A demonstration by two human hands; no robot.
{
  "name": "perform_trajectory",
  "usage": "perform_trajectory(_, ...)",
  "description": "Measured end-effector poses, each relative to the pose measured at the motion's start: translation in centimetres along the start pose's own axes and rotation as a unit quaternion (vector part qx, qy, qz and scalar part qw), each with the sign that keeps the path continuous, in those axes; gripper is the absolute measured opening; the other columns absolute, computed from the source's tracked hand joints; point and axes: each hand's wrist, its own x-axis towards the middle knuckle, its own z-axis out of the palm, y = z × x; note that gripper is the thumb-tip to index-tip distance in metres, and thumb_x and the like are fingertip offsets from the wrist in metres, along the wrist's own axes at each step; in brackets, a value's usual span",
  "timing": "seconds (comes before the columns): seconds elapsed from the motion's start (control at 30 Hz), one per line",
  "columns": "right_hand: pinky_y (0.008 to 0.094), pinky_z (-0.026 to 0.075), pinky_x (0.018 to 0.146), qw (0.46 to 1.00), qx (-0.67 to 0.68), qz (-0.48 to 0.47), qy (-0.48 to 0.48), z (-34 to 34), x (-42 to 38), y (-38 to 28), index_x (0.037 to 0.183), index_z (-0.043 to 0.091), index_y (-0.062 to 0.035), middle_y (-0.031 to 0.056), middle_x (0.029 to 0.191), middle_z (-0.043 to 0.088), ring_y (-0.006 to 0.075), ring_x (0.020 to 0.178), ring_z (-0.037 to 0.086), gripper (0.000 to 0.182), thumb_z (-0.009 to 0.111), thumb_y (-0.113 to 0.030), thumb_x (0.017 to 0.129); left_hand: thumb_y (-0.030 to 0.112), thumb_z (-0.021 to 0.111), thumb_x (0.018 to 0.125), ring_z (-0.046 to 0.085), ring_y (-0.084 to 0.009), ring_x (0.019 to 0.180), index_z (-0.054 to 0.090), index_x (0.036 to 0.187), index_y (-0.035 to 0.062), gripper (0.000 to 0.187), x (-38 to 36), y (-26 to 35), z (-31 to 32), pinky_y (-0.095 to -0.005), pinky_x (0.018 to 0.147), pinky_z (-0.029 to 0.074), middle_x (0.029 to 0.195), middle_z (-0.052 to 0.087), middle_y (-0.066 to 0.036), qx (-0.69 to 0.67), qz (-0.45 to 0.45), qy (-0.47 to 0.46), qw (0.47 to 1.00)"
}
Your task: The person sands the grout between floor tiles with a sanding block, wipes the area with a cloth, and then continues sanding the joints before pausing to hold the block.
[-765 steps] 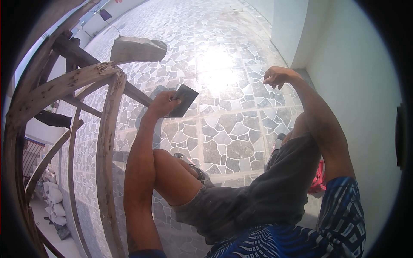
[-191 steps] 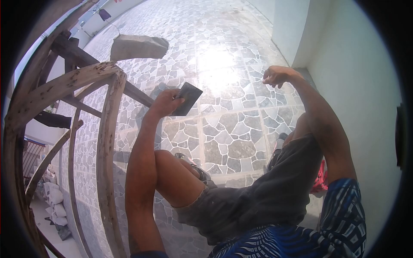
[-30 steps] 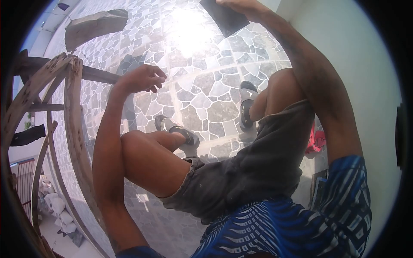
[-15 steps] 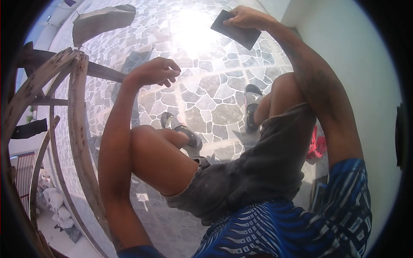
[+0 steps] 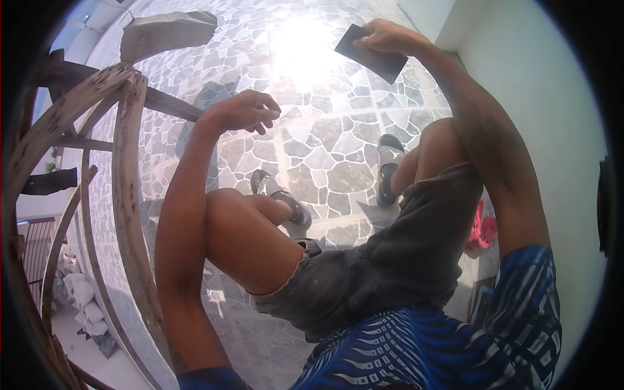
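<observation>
My right hand grips a dark flat rectangular pad and holds it against the grey stone-pattern tile floor at the top of the view, near the white wall. My left hand hovers over the tiles with its fingers loosely curled and nothing in it. I am crouched, with both knees bent and grey sandals on my feet.
A curved wooden frame of weathered slats stands at the left. A large grey stone block lies at the top left. The white wall runs along the right, with a red cloth at its foot. White sacks lie at the lower left.
Earlier my left hand held the dark pad; now my right hand holds it. Over the last second my right hand has brought the pad down and slightly right on the tiles.
</observation>
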Motion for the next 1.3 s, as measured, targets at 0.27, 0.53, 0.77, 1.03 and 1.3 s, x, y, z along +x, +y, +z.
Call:
perform_trajectory(0.27,0.0361,0.052,0.068,1.0,-0.008,-0.014,0.014,-0.1,-0.4,0.1,0.107,0.071,0.0043,0.013,0.086,0.07,0.0216,0.075,0.066,0.039,0.065,-0.03,0.088,0.024,0.06,0.098,0.072,-0.0186,0.084,0.066,0.12,0.0042,0.031,0.1,0.3,0.0,-0.0316,0.073,0.057,0.096,0.073,-0.011,0.006,0.015,-0.004,1.0)
perform_trajectory(0.53,0.037,0.051,0.067,1.0,-0.002,-0.013,0.007,-0.5,-0.7,0.4,0.105,0.071,0.0041,0.0128,0.083,0.069,0.0215,0.073,0.064,0.04,0.065,-0.031,0.088,0.025,0.058,0.098,0.073,-0.0222,0.086,0.065,0.122,0.0007,0.035,0.2,0.7,0.0,-0.0334,0.074,0.058,0.098,0.073,-0.015,0.027,0.03,-0.001,0.999)
perform_trajectory(0.77,0.0382,0.052,0.069,1.0,-0.008,-0.006,0.005,-0.8,-1.4,-0.2,0.108,0.07,0.004,0.0156,0.087,0.069,0.0236,0.077,0.066,0.042,0.064,-0.032,0.088,0.025,0.059,0.098,0.074,-0.0221,0.086,0.065,0.123,0.0008,0.035,0.3,0.3,0.0,-0.0335,0.074,0.058,0.099,0.073,-0.015,0.029,0.024,0.001,0.999)
perform_trajectory(1.03,0.038,0.052,0.068,1.0,-0.014,0.001,0.01,-0.7,-1.4,-0.7,0.108,0.071,0.0037,0.0145,0.086,0.07,0.0226,0.075,0.066,0.041,0.065,-0.033,0.089,0.026,0.058,0.099,0.074,-0.0219,0.086,0.064,0.123,0.0009,0.035,0.1,0.4,-0.1,-0.0337,0.074,0.058,0.1,0.074,-0.015,0.034,0.026,0.001,0.999)
perform_trajectory(1.3,0.0377,0.052,0.067,1.0,-0.007,-0.007,0.01,-0.6,-1.2,-0.3,0.107,0.071,0.0043,0.0134,0.085,0.07,0.022,0.074,0.066,0.041,0.066,-0.032,0.089,0.025,0.059,0.098,0.073,-0.021,0.086,0.064,0.124,0.002,0.035,0.3,0.3,-0.1,-0.0339,0.075,0.058,0.099,0.073,-0.014,0.027,0.018,-0.001,0.999)
